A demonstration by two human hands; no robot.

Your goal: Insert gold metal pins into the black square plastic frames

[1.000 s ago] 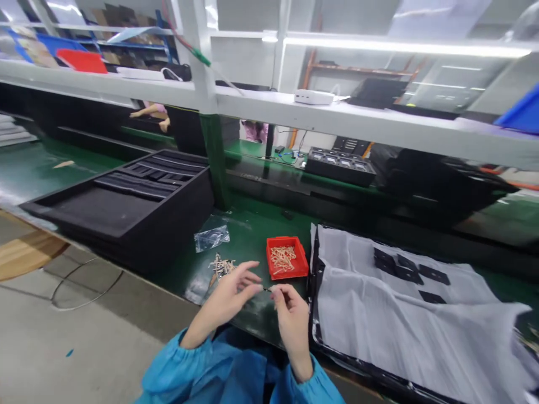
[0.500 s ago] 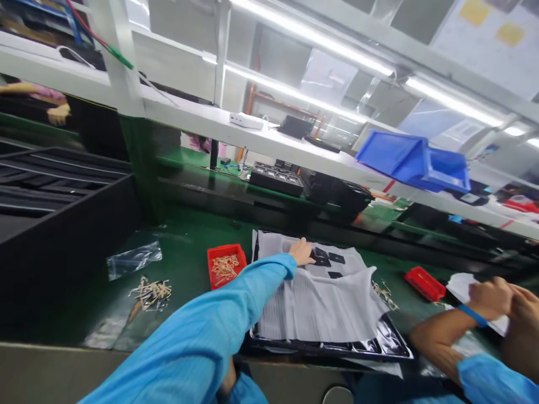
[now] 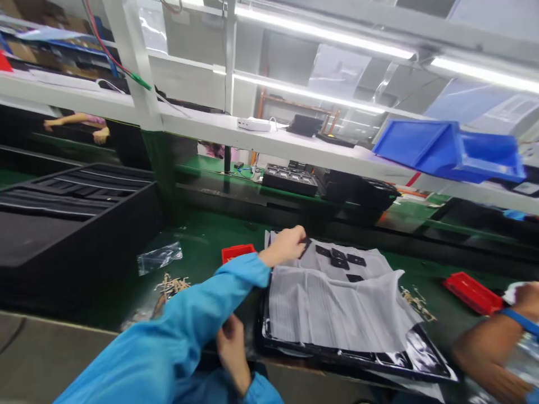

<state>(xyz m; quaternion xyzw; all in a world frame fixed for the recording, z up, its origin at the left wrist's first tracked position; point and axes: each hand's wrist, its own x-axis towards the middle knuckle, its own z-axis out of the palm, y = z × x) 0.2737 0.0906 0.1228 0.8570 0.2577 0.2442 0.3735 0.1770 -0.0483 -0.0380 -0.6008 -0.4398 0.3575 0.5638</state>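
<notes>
My left hand [image 3: 285, 246] reaches out over the far edge of a crumpled white sheet [image 3: 328, 308], its fingertips pinching a small black square piece [image 3: 305, 247]. Several more black pieces [image 3: 339, 259] lie flat on the sheet, which rests in a black tray [image 3: 349, 356]. My right hand [image 3: 231, 349] hangs low near my body, fingers curled, and whatever they may hold is hidden. Behind my left sleeve, a small red bin [image 3: 238, 252] of tan strips is partly covered. Loose tan strips [image 3: 172, 286] lie on the green bench.
A clear plastic bag [image 3: 160, 258] lies on the green bench [image 3: 210, 235] beside a large black foam tray [image 3: 76, 224]. At right, a co-worker's hand [image 3: 526, 300] with a blue wristband is near a red tray [image 3: 471, 293]. A blue bin [image 3: 450, 148] sits on the white shelf above.
My hands have parted since the oldest frame, with the left now out at the black pieces. It has lifted one slightly since the last frame. My view has swung right.
</notes>
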